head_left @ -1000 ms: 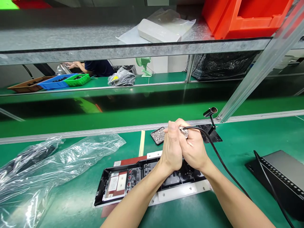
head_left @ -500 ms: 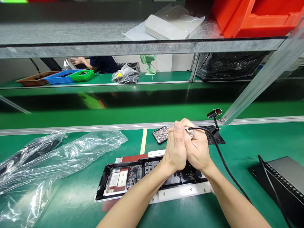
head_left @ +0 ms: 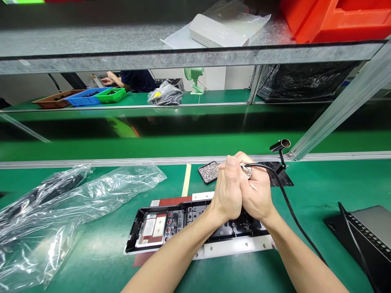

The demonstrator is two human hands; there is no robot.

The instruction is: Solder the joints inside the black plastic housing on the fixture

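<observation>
Both hands are closed together, one against the other, above the right half of a long black plastic housing (head_left: 152,211). My right hand (head_left: 256,189) wraps an upright corded electric screwdriver (head_left: 246,171); only its silvery top and black cable (head_left: 287,199) show. Pressed against it, my left hand (head_left: 227,189) has its fingers curled round the same tool, thumb up. The screwdriver's lower end is hidden behind the hands. The housing lies in a fixture with white blocks (head_left: 238,246) and a reddish-brown base plate (head_left: 171,201). Just beyond the left hand is a small black tray (head_left: 208,173) of screws.
A metal tool holder (head_left: 280,145) stands at the back right. Clear plastic bags (head_left: 113,189) cover the left of the bench. To the right lies a black and grey panel (head_left: 366,228). A shelf (head_left: 137,55) spans above; a co-worker's arm (head_left: 114,79) shows beyond it.
The view has shifted slightly, so the scene sits a little further right. Both hands keep the same grip and place over the housing.
</observation>
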